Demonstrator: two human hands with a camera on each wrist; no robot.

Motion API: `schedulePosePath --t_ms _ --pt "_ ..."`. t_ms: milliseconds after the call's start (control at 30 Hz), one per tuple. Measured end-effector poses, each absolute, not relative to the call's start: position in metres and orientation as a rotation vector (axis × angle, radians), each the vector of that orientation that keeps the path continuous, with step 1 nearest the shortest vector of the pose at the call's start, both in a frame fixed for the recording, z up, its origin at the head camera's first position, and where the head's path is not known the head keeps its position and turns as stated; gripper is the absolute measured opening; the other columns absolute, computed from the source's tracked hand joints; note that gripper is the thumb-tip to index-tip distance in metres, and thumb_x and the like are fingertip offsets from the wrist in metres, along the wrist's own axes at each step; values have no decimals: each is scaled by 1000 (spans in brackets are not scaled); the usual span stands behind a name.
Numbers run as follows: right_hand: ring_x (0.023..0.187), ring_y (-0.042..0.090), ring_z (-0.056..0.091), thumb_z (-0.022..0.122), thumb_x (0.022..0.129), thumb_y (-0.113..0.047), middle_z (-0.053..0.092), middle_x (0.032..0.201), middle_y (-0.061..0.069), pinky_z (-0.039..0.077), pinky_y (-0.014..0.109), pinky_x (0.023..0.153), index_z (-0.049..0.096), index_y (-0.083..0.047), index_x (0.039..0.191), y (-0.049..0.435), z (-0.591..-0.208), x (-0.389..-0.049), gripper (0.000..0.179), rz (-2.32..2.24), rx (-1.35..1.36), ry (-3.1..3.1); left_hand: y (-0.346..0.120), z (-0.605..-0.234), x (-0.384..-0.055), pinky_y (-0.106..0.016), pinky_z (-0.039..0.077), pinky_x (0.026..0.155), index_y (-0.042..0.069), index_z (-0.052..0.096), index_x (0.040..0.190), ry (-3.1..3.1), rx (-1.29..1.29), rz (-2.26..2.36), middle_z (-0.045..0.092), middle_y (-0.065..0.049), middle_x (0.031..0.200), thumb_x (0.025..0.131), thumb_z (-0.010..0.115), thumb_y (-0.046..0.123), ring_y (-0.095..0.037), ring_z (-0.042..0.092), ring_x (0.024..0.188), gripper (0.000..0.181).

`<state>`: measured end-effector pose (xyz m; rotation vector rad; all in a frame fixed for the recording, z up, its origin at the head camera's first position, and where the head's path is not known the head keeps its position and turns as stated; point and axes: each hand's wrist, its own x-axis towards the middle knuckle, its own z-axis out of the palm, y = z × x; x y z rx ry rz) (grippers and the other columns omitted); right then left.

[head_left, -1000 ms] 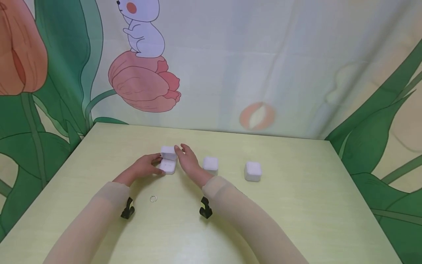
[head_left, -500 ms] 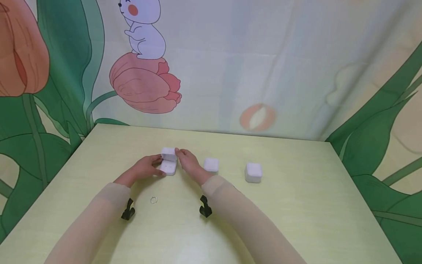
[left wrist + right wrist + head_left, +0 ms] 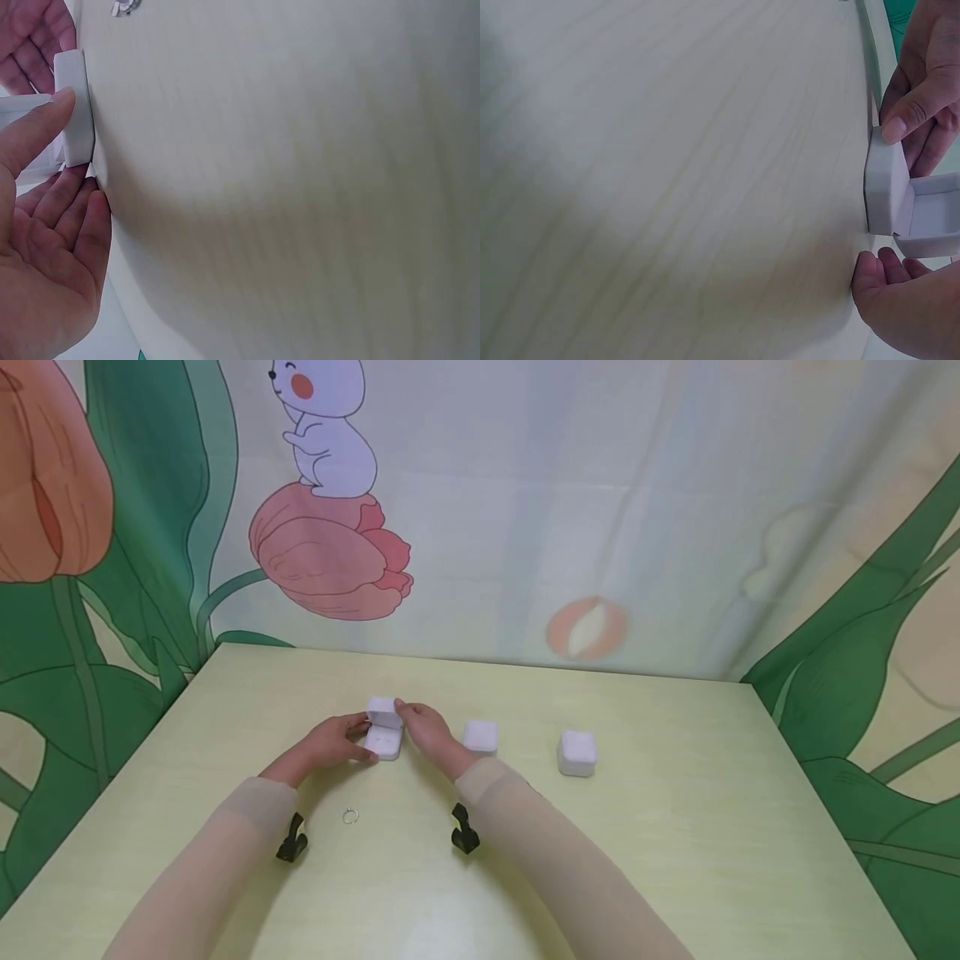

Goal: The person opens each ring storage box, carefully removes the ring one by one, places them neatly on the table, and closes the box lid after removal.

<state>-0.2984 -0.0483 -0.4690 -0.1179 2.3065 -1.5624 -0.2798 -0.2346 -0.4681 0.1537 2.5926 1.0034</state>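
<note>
A small white ring box [image 3: 383,743] stands on the table with its lid [image 3: 383,712] raised. My left hand [image 3: 330,743] grips the base from the left, thumb on the front face, as the left wrist view shows of the box [image 3: 73,135]. On the other side is my right hand [image 3: 426,728], its tip at the lid's right edge. In the right wrist view its fingers [image 3: 885,266] bend loosely beside the box [image 3: 881,184]; the thumb is hidden there. A silver ring [image 3: 350,816] lies nearer the front, between the forearms.
Two more white boxes, both closed, stand to the right: one box [image 3: 480,736] close behind the right wrist, the other box [image 3: 577,753] farther along. A patterned curtain [image 3: 487,527] hangs behind the pale table [image 3: 690,827].
My right hand's raised fingers have come down and drawn together, and its tip has shifted slightly left at the lid's edge. The left hand keeps its hold on the box.
</note>
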Motion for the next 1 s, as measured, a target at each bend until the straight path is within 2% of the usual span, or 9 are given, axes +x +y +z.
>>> schedulePosePath --t_ms 333,600,767,1000 --pt "147 34 47 41 107 -50 53 154 17 39 45 124 52 -1 147 -50 -464 -298 64 -1538 -95 2318 -235 -468 -280 -62 23 127 -8 25 158 2587 142 995 36 -27 161 94 73 19 -47 27 154 85" --pt "133 34 60 49 107 -44 58 148 21 53 42 110 51 2 148 -48 -463 -304 61 -1593 -107 2224 -235 -468 -279 -62 24 126 -7 24 158 2581 141 988 35 -26 161 94 73 19 -47 27 154 85" --pt "133 34 61 53 106 -40 56 149 23 52 40 112 46 6 149 -48 -466 -308 63 -1637 -103 2173 -235 -468 -280 -62 24 126 -7 25 158 2587 151 987 35 -27 161 94 73 19 -48 28 153 85" --pt "132 34 62 52 107 -36 55 151 23 52 40 111 47 7 148 -50 -468 -307 60 -1604 -166 2240 -237 -472 -282 -63 26 125 -8 26 157 2602 170 979 36 -28 160 93 74 20 -49 29 152 84"
